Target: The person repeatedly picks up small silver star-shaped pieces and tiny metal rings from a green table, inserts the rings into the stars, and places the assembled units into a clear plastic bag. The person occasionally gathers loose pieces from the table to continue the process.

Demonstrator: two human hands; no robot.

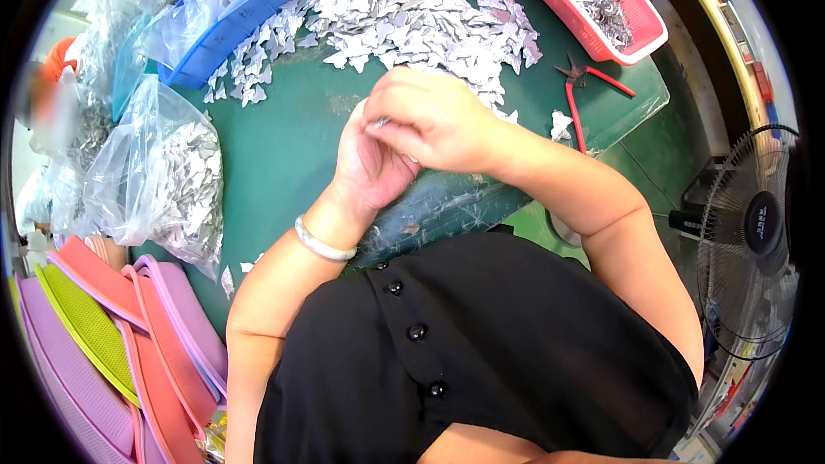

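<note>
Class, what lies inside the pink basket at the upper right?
Small silvery pieces lie heaped inside the pink basket; whatever is beneath the heap is covered and cannot be seen.

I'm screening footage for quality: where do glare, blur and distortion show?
Head view: the heap of silvery pieces glares near-white in places; head view: a brownish shape at far left is smeared; head view: the long yellow strip bows near the rim.
</note>
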